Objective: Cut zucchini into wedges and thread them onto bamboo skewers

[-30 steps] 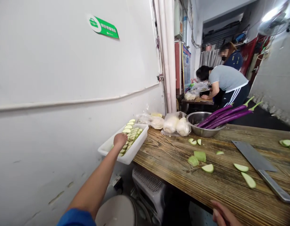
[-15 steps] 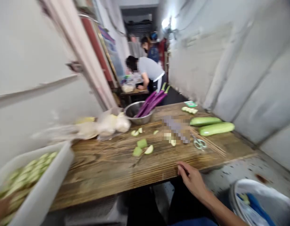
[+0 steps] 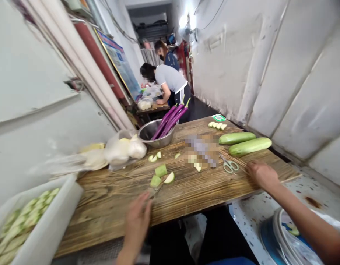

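Observation:
My left hand [image 3: 138, 211], slightly smeared by motion, is over the near edge of the wooden table with its fingers stretched out and nothing seen in it. Just beyond its fingertips lie cut green squash chunks [image 3: 161, 170] and a pale half slice [image 3: 170, 177]. My right hand [image 3: 261, 173] is at the right of the table, fingers curled down over the near ends of thin bamboo skewers [image 3: 240, 161]; its fingertips are partly hidden. Green-handled scissors [image 3: 231, 166] lie left of it. Two whole green squashes [image 3: 249, 147] rest just beyond.
A white tub [image 3: 63, 206] of skewered slices stands at the left. Bagged white food [image 3: 121, 151] and a steel bowl [image 3: 164, 141] with purple eggplants [image 3: 170, 121] line the back. A blurred-out knife [image 3: 201, 147] lies mid-table. A bucket [image 3: 280, 235] is lower right; two people work beyond.
The view has swung right. My left hand has left the white tub and moved over the table towards the squash chunks. My right hand has gone from the table's front edge rightward to the skewers.

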The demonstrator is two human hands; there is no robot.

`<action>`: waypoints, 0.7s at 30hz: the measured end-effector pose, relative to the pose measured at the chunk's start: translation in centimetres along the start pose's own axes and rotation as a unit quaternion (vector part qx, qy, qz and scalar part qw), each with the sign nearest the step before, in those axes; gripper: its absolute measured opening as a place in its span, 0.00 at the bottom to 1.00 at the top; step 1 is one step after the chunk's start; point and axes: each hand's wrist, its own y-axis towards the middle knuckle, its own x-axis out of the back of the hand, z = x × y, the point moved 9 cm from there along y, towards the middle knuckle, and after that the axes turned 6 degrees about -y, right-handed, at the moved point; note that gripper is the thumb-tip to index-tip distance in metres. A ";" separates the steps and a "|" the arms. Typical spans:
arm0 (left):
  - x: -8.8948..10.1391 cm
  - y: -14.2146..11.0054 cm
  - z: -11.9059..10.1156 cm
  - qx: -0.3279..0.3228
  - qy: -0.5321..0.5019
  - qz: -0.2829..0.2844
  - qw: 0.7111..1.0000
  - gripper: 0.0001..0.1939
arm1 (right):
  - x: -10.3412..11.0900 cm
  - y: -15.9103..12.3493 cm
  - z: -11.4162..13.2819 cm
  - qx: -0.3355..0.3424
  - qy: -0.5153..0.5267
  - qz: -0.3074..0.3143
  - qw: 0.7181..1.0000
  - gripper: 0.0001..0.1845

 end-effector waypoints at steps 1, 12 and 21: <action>-2.0 0.3 -0.5 -0.007 0.001 0.011 1.000 0.14 | -0.4 0.3 0.1 0.017 -0.003 0.000 1.000 0.09; -12.3 6.4 -1.8 0.075 0.049 0.158 0.983 0.15 | -0.7 1.3 -0.2 0.031 -0.038 -0.041 0.998 0.09; -14.4 4.3 0.2 0.430 -0.579 0.080 0.688 0.11 | 4.8 -3.6 6.3 0.077 0.334 -0.140 0.929 0.05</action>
